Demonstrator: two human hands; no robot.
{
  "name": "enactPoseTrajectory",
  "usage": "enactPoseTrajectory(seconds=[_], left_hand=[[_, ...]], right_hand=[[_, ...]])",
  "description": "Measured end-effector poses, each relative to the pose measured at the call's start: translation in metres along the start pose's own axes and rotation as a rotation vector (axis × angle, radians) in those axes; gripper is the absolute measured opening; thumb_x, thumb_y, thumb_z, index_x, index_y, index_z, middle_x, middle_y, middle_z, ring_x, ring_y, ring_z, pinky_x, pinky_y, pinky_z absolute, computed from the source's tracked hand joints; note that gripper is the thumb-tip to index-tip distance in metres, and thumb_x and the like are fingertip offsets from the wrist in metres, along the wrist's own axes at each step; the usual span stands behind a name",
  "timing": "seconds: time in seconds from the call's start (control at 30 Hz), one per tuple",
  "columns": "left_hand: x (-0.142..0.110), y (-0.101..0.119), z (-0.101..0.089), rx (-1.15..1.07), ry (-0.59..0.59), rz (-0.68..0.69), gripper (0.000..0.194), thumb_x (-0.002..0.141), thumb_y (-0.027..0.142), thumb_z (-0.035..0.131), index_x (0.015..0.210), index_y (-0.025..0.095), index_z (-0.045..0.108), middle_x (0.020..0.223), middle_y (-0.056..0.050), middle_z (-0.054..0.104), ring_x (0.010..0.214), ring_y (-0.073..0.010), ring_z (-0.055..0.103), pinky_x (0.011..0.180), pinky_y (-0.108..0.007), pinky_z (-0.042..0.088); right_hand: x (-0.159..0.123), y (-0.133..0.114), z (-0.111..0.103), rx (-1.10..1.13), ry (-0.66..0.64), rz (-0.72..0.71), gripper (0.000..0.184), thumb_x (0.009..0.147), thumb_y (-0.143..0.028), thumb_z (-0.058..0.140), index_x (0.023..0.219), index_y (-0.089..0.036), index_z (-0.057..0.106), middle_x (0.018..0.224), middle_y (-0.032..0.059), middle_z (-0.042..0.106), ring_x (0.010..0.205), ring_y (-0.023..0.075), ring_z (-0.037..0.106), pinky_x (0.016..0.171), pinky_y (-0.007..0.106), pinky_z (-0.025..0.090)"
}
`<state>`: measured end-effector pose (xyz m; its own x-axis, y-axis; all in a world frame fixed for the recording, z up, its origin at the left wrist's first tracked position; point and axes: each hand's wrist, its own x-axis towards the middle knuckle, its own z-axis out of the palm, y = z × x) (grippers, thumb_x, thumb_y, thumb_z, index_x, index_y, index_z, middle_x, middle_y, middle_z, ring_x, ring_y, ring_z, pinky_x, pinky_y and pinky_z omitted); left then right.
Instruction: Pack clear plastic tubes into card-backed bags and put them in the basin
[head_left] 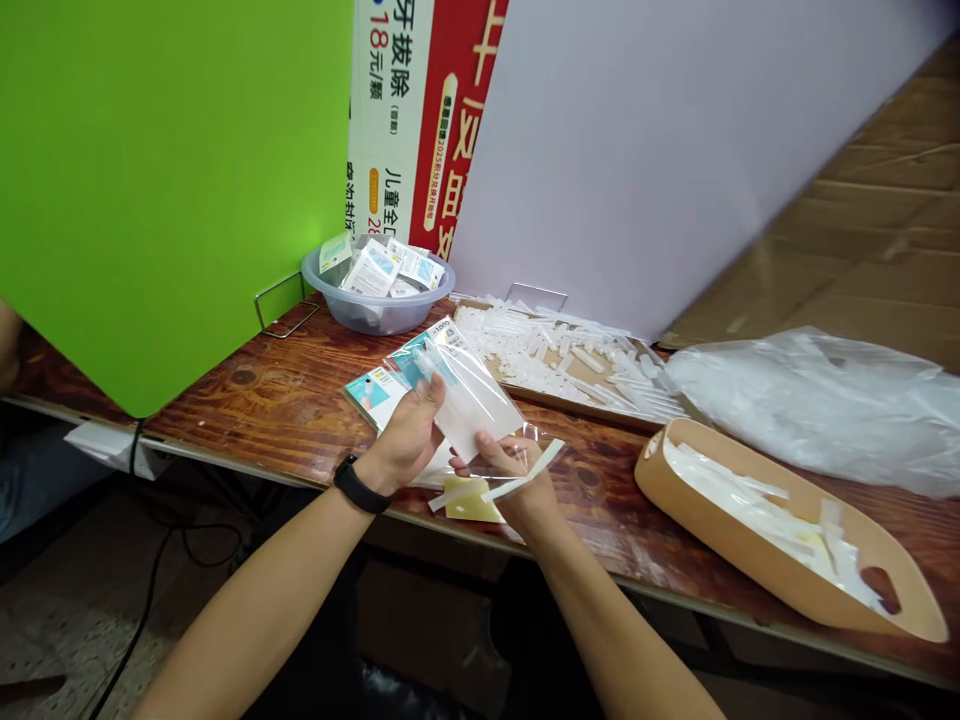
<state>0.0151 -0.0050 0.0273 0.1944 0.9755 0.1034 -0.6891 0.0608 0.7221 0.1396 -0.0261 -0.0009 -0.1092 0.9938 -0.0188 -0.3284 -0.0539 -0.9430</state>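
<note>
- Gripping a clear packet [474, 405]: left hand [407, 437] pinching its left side, right hand [517, 482] closed on its lower end, near the front edge of the wooden surface [262, 400]
- Wood showing left of the hands, and rightward to a tan basket [705, 527] along that same edge
- Packet glossy, tilted, teal-and-white print showing at its top, frosted white below
- Cardboard tray [581, 404] and blue bowl [379, 317] toward the back edge

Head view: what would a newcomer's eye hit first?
The bright green board filling the upper left stands out first. Next comes the red-and-white printed poster between it and the pale lilac board. Then, above the table's near edge, the left hand and right hand hold a clear packet.
</note>
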Motion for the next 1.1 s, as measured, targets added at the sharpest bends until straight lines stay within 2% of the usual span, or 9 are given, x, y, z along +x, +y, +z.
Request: enactPoseTrajectory(seconds=[0.17,0.27,0.33,0.4,0.53,0.6,0.7,0.83,1.1], left_hand=[[-0.001,0.005,-0.007,0.233,0.175,0.140,0.053,0.080,0.054,0.063,0.115,0.015,0.055,0.118,-0.013,0.063,0.118,-0.0270,0.056,0.100,-0.040,0.045],[-0.008,0.022,-0.014,0.738,0.562,0.576,0.061,0.082,0.040,0.063,0.134,0.019,0.041,0.145,-0.013,0.042,0.138,-0.0242,0.033,0.115,-0.040,0.027],[-0.016,0.033,-0.013,1.131,0.541,0.821,0.060,0.081,0.033,0.063,0.135,0.017,0.044,0.146,-0.012,0.040,0.139,-0.0246,0.031,0.117,-0.040,0.022],[-0.025,0.040,-0.007,1.362,0.297,0.747,0.042,0.084,0.032,0.058,0.122,0.015,0.057,0.129,-0.012,0.057,0.124,-0.0248,0.049,0.109,-0.040,0.034],[-0.035,0.037,0.005,1.304,-0.329,0.057,0.028,0.088,0.038,0.052,0.092,0.016,0.070,0.092,-0.005,0.071,0.084,-0.0181,0.063,0.076,-0.029,0.048],[-0.033,0.033,0.005,1.196,-0.439,-0.133,0.027,0.087,0.036,0.052,0.081,0.016,0.070,0.079,-0.003,0.069,0.073,-0.0147,0.059,0.065,-0.024,0.045],[-0.025,0.029,0.000,1.102,-0.202,-0.082,0.022,0.081,0.031,0.059,0.069,0.014,0.067,0.066,0.000,0.064,0.061,-0.0108,0.051,0.057,-0.021,0.038],[-0.017,0.025,-0.008,0.855,0.238,0.143,0.021,0.076,0.033,0.065,0.067,0.014,0.066,0.061,0.001,0.059,0.056,-0.0088,0.046,0.053,-0.020,0.035],[-0.020,0.020,-0.007,0.651,0.306,0.196,0.022,0.069,0.036,0.074,0.068,0.014,0.071,0.066,-0.001,0.064,0.060,-0.0110,0.052,0.057,-0.021,0.041]], right_hand=[[0.004,-0.003,-0.015,-0.155,0.085,-0.038,0.046,0.062,-0.055,0.078,0.051,-0.013,0.061,0.043,0.0038,0.057,0.042,0.0164,0.059,0.044,0.026,0.050],[0.007,-0.015,-0.032,-0.359,-0.007,-0.104,0.045,0.066,-0.052,0.076,0.048,-0.012,0.062,0.044,0.0055,0.059,0.044,0.0136,0.057,0.046,0.023,0.045],[0.005,-0.025,-0.041,-0.462,-0.166,-0.070,0.046,0.067,-0.050,0.074,0.046,-0.012,0.060,0.043,0.0037,0.056,0.043,0.0106,0.051,0.044,0.021,0.039],[-0.002,-0.033,-0.043,-0.508,-0.357,0.043,0.045,0.068,-0.049,0.073,0.048,-0.012,0.058,0.043,-0.0003,0.050,0.040,0.0075,0.044,0.040,0.020,0.031],[-0.014,-0.038,-0.036,-0.567,-0.568,0.187,0.040,0.071,-0.045,0.070,0.054,-0.013,0.054,0.044,-0.0064,0.040,0.039,0.0042,0.033,0.039,0.018,0.023],[-0.014,-0.036,-0.031,-0.593,-0.584,0.187,0.042,0.070,-0.044,0.072,0.051,-0.014,0.050,0.043,-0.0074,0.035,0.040,0.0035,0.031,0.038,0.017,0.022],[-0.008,-0.030,-0.029,-0.462,-0.483,0.117,0.047,0.071,-0.053,0.070,0.052,-0.013,0.054,0.046,-0.0048,0.043,0.042,0.0056,0.039,0.040,0.017,0.031],[-0.004,-0.023,-0.026,-0.109,-0.212,-0.152,0.061,0.072,-0.074,0.055,0.096,-0.020,0.071,0.086,0.0040,0.069,0.071,0.0172,0.064,0.059,0.028,0.054],[-0.015,-0.020,-0.013,-0.295,0.018,-0.316,0.026,0.075,-0.037,0.072,0.094,-0.019,0.073,0.078,0.0035,0.073,0.073,0.0176,0.066,0.070,0.031,0.054]])
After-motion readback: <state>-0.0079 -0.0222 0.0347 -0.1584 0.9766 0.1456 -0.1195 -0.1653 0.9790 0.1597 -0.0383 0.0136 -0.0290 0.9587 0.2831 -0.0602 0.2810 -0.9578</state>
